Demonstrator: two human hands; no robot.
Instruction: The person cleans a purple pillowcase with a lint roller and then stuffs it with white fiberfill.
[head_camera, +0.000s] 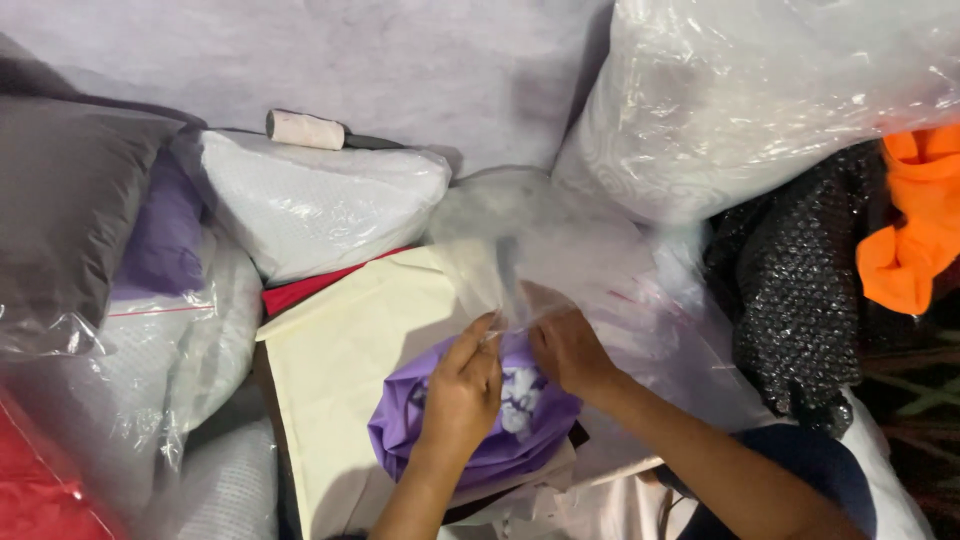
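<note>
My left hand (462, 392) and my right hand (567, 350) both pinch the lower edge of a clear plastic bag (520, 240) that stands up in front of me. Under my hands lies a folded purple cloth (500, 450) with a white pattern. It rests on a cream fabric sheet (350, 350). The bag's mouth is between my fingers, just above the purple cloth.
Pillows packed in clear plastic lie all around: a white one (310, 205), a grey one (60, 220), a large one (740, 100) at upper right. A pale tape roll (303, 129), black sequin fabric (800, 290), orange cloth (915, 215) and red fabric (300, 292) are nearby.
</note>
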